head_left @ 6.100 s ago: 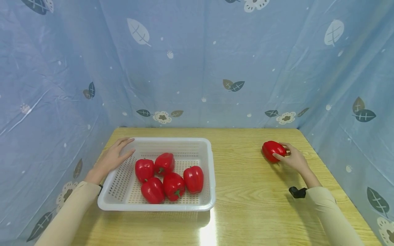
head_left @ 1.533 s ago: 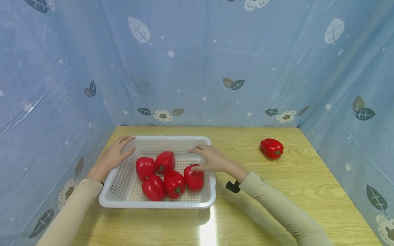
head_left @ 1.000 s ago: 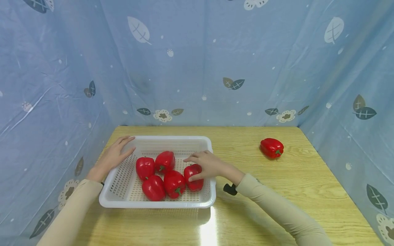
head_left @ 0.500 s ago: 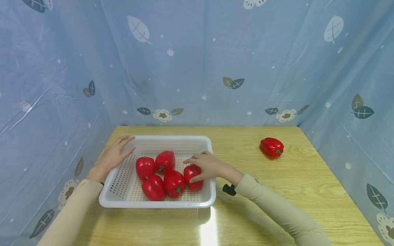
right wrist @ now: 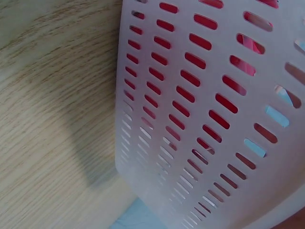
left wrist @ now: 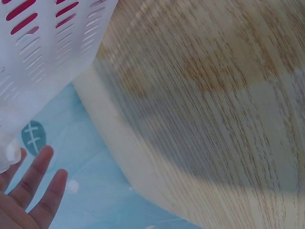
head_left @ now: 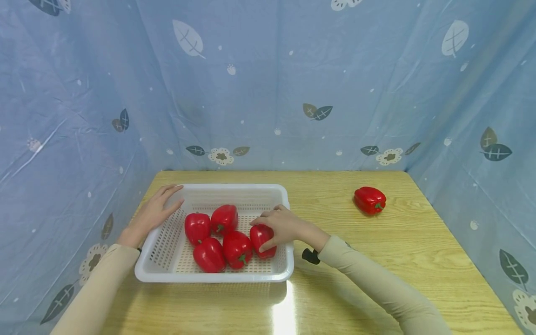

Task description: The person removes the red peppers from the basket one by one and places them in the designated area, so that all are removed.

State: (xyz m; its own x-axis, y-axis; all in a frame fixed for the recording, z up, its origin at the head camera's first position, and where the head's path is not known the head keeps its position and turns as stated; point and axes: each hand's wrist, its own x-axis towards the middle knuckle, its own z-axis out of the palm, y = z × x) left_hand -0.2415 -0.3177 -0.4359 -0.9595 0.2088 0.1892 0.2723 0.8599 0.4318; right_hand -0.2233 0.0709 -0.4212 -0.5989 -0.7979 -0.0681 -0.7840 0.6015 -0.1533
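Note:
A white perforated plastic basket [head_left: 213,278] holds several red bell peppers [head_left: 208,255]. On the basket's right side, my right hand [head_left: 286,225] reaches over the rim and grips a red bell pepper [head_left: 258,236], thumb on its near side and fingers at its far side. This pepper still sits low in the basket. My left hand [head_left: 152,214] rests at the basket's left rim with relaxed, spread fingers, some of which show in the left wrist view [left wrist: 35,191]. The right wrist view shows the basket wall [right wrist: 167,119], with red peppers through its slots; the hand is mostly hidden there.
One more red bell pepper [head_left: 370,200] lies on its side at the back right of the wooden table [head_left: 356,246]. A blue patterned curtain [head_left: 251,83] encloses the table at the back and both sides. A black camera [head_left: 311,256] is on the right wrist.
The right hand has let go of the pepper at the back right and moved left to the basket. There its fingers have come down around the rightmost pepper. The left hand stays put.

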